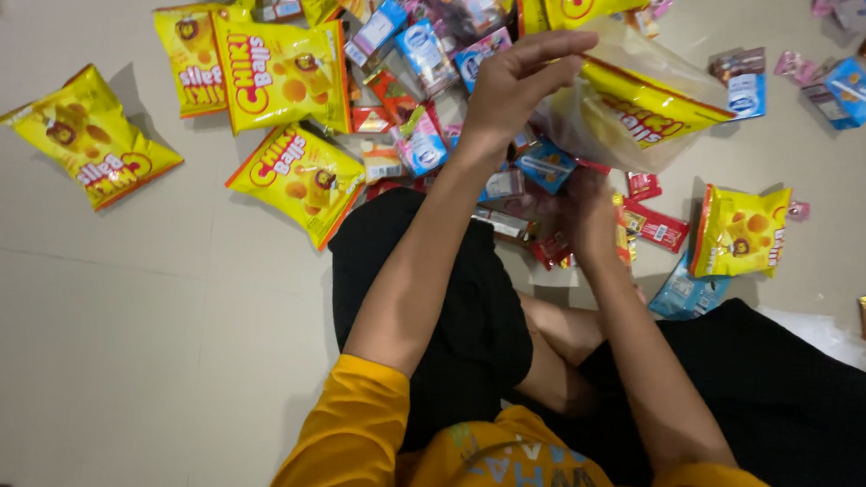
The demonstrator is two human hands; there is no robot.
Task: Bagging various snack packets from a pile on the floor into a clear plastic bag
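I sit cross-legged on the floor. My left hand (pixel 516 81) is raised and grips the mouth of a clear plastic bag (pixel 630 105), fingers pinched on its upper edge. Inside the clear bag lies a yellow snack packet (pixel 652 104). My right hand (pixel 590 205) is below the bag, partly hidden behind it, holding its lower part. Small red sachets (pixel 653 225) and blue milk cartons (pixel 546 166) lie right under both hands.
Several yellow snack packets (pixel 281 72) lie spread on the pale floor (pixel 129 305) at left and one (pixel 740 232) at right. More small cartons (pixel 847 90) and sachets are scattered at the top right. White plastic (pixel 818 332) lies by my right knee.
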